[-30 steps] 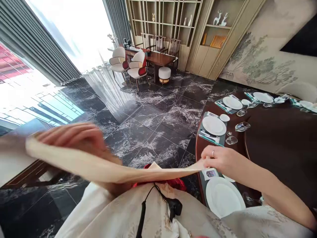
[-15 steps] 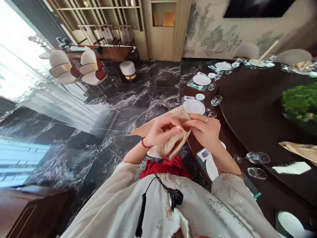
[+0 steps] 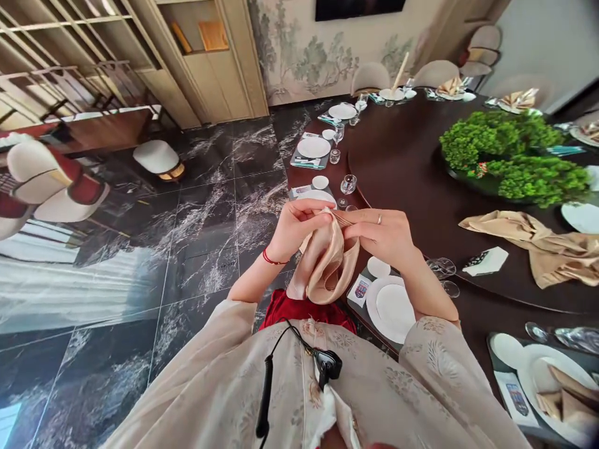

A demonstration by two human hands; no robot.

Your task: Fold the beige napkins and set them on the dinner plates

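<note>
A beige cloth napkin (image 3: 331, 262) hangs in loose loops between my hands, in front of my waist. My left hand (image 3: 302, 227) pinches its top edge between thumb and fingers. From the other side, my right hand (image 3: 381, 234) grips gathered folds of the same napkin; a ring sits on one finger. The fingertips of both hands nearly meet at the top of the cloth. Below my right forearm, a white plate (image 3: 390, 308) lies on the table with a printed card (image 3: 360, 290) beside it.
The dark round table (image 3: 397, 156) curves along my right, set with plates and glasses. A green plant centrepiece (image 3: 515, 156) stands on it, near more beige napkins (image 3: 519, 234). Wine glasses (image 3: 440, 268) stand by my right elbow. Chairs and a stool (image 3: 159, 159) are at left.
My view has turned toward the right, bringing more of the table in. The napkin's outstretched corner has come in, and the cloth now hangs in folded loops below my fingers.
</note>
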